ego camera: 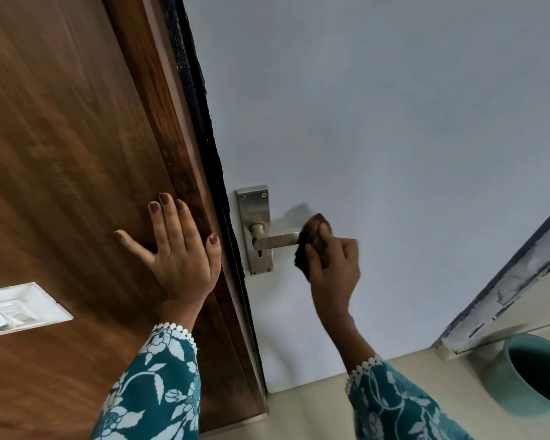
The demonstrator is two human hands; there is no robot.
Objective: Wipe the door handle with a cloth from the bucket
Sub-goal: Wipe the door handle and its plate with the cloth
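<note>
A steel lever door handle (275, 240) on a steel backplate (254, 214) is mounted on the pale grey door (378, 122). My right hand (334, 268) grips a dark cloth (313, 239) and presses it around the free end of the lever, which the cloth hides. My left hand (178, 249) rests flat with fingers spread on the brown wooden frame (77, 154) left of the door. A teal bucket (534, 376) stands on the floor at the lower right; its inside is dark.
A white switch plate (19, 309) is set into the wooden panel at the left. A peeling pale wall edge (505, 300) runs diagonally at the right, above the bucket. Beige floor (315, 414) lies below the door.
</note>
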